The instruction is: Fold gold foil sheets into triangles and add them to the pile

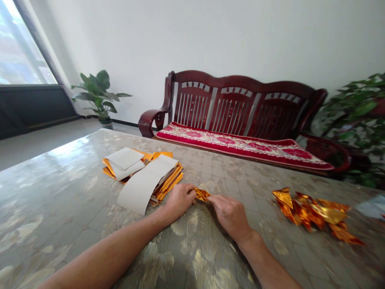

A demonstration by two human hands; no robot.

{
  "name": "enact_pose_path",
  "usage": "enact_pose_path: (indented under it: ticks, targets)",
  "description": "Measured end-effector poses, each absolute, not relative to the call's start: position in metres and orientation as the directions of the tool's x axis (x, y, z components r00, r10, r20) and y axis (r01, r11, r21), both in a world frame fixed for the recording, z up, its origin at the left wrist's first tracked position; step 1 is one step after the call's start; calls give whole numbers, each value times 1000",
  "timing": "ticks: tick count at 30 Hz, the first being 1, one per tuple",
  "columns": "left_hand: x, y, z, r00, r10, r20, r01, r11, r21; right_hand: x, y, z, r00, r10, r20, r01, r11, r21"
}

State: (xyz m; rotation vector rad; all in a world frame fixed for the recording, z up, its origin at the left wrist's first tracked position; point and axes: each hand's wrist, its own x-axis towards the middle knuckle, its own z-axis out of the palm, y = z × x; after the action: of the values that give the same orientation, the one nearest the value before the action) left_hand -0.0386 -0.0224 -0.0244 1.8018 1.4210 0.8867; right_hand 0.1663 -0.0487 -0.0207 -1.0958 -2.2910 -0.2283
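A small piece of shiny gold foil paper (202, 194), folded and creased, is stretched between my two hands just over the table. My left hand (181, 199) pinches its left end, fingers curled. At its right end, my right hand (230, 212) grips with closed fingers, which hide that tip. Left of my left hand lies a stack of foil paper sheets (170, 182), gold edges showing and white backs up, the top sheet (136, 190) bending down onto the table. Several folded gold foil pieces (314, 212) sit in a pile to the right of my right hand.
The table (75, 224) has a patterned, glossy cover. Behind it stands a dark red wooden bench (231, 104) with a red floral cushion (240, 144). A potted plant (100, 96) is at the back left, leafy greenery (357, 116) at the right. Something pale (373, 206) lies at the right edge.
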Motion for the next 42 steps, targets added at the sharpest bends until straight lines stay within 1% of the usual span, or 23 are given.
enact_pose_path:
  ticks: [5, 7, 10, 14, 16, 18, 22, 29, 32, 35, 38, 42]
  targets:
    - [-40, -22, -25, 171, 982, 80, 472, -153, 868, 165, -49, -22, -424, 695, 581, 737, 637, -224]
    - [-40, -22, -24, 172, 982, 72, 466, -146, 873, 165, -49, -22, -410, 699, 587, 735, 634, -242]
    - [-40, -22, -23, 164, 985, 54, 506, -131, 852, 165, -48, -22, -409, 691, 595, 730, 640, -241]
    - [-39, -24, -17, 157, 981, 118, 542, -185, 820, 166, -46, -23, -343, 696, 631, 721, 626, -298]
    - [-38, -27, -12, 144, 977, 154, 526, -208, 825, 169, -44, -25, -279, 704, 653, 732, 596, -330]
    - [-39, -31, -9, 120, 980, 159, 507, -198, 839, 174, -40, -26, -216, 710, 670, 756, 556, -346]
    - [-41, -34, -15, 102, 982, 158, 505, -188, 842, 196, -28, -27, -80, 709, 700, 818, 448, -360]
    - [-42, -34, -28, 189, 962, 196, 527, -268, 807, 261, -16, -20, 142, 678, 722, 915, 188, -356]
    - [-42, -34, -26, 213, 959, 184, 536, -273, 799, 287, -16, -14, 279, 638, 718, 923, 29, -384]
    - [-42, -35, -22, 238, 954, 180, 545, -284, 789, 309, -18, -6, 363, 594, 718, 917, -92, -387]
    - [-42, -37, -21, 249, 951, 182, 562, -295, 773, 329, -22, 1, 406, 541, 736, 910, -167, -379]
    - [-42, -38, -20, 260, 947, 189, 577, -310, 756, 356, -30, 2, 472, 483, 737, 880, -313, -358]
